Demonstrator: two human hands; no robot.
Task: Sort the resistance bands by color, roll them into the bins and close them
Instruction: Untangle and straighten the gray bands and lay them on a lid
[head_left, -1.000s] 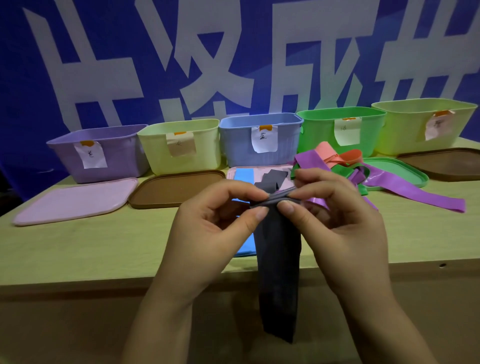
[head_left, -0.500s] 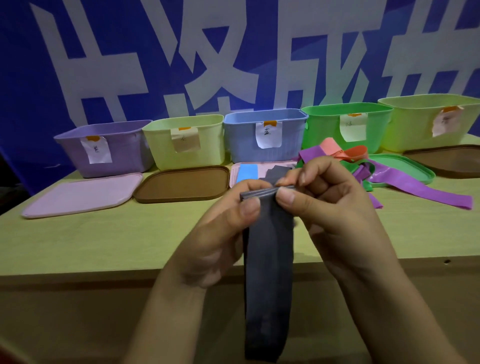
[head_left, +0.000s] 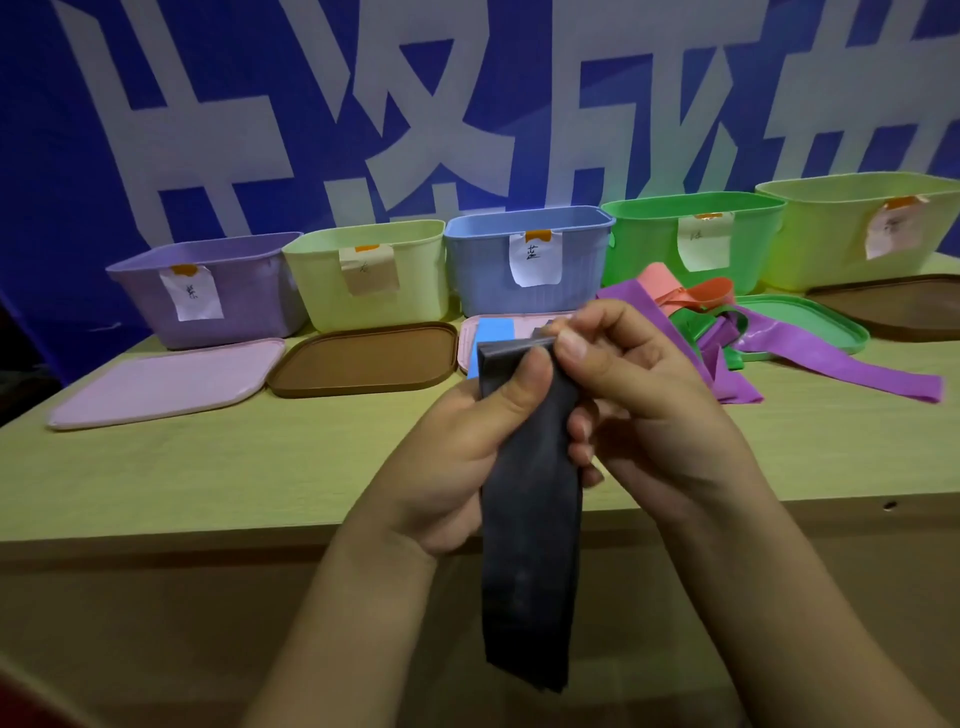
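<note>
- Blue wall (head_left: 62, 156) with big white signs stands behind everything.
- Pale wood tabletop (head_left: 208, 467) fills the middle, and its near edge runs under both wrists.
- Five open bins stand in a row along the far edge, each with a paper label: a purple bin (head_left: 208, 291) at the far left, then a pale yellow bin (head_left: 363, 275), a blue bin (head_left: 524, 260), a green bin (head_left: 691, 239) and a yellow-green bin (head_left: 857, 228) at the far right.
- Flat lids lie just in front of the bins: a pink lid (head_left: 156, 382), a brown lid (head_left: 363, 358), a green lid (head_left: 810, 327) and another brown lid (head_left: 893, 304).
- A pile of bands (head_left: 727, 332) in purple, pink, orange and green lies toward the far right, partly on the green lid.
- A dark grey band (head_left: 530, 519) is held up over the near edge, and its long end hangs down past that edge.
- The left hand (head_left: 467, 457) has a closed grip on the dark grey band, with the thumb pressed on its front near the top.
- The right hand (head_left: 649, 395) pinches the folded top end of the same band between thumb and finger.
- A small blue band (head_left: 493, 332) peeks out behind the hands.
</note>
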